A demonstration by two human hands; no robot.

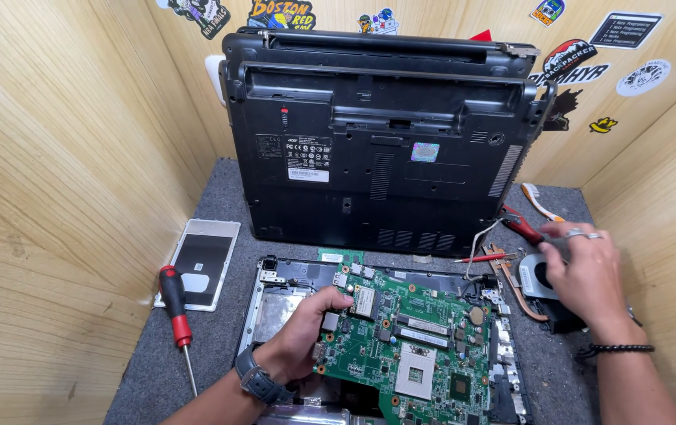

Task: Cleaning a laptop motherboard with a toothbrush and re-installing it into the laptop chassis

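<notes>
Two hands on this one: the left hand [306, 327], wearing a wristwatch, has its fingers [336, 297] curled closed around the left edge of the green motherboard [409, 346], which sits tilted in the open laptop chassis [263, 303] on the grey felt counter [149, 370]. Over on the other side, the right hand [586, 271] rests on the cooling fan [533, 277] with its copper heat pipe; its fingers [562, 234] are bent down over the fan's top edge, but I can't tell if they're actually pinching it. Just past those fingertips lie red-handled pliers [520, 223], and a thin red probe sits between the fan and the board. Well left of the left fingers there's a red-and-black screwdriver [176, 315] beside a flat silver cover plate [200, 264]. Beyond both hands, two closed black laptops [377, 157] lean against the wooden wall.
</notes>
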